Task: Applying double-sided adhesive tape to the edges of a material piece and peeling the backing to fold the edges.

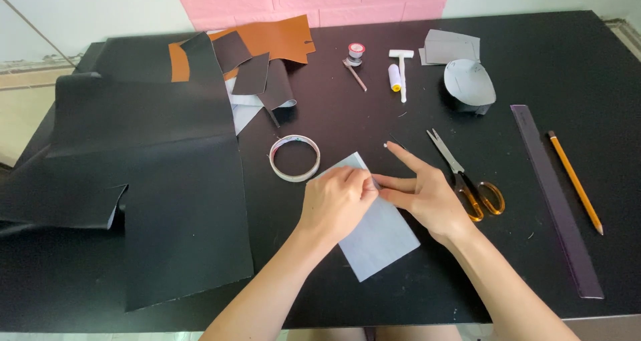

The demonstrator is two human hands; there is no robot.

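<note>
- Pale grey-blue sheet (377, 237): I log it flat on the black table (400, 114), set at a slant near the front edge, under both hands
- Left hand (336, 203): I read it as curled, fingers bent down onto the sheet's upper half; fingertips pinch at something along the sheet's middle; what exactly they nip I cannot tell
- Right hand (427, 195): partly open; forefinger stretched out over the table past the sheet's right edge; other fingers folded toward the left hand, meeting it on the sheet
- Tape ring (294, 157): white, lying flat just beside the sheet's top corner
- Scissors (466, 177): orange-handled, blades shut, just right of the right hand
- Ruler (556, 197) and pencil (575, 182): side by side, far right
- Dark leather sheet (160, 201): large, covering the table's left
</note>
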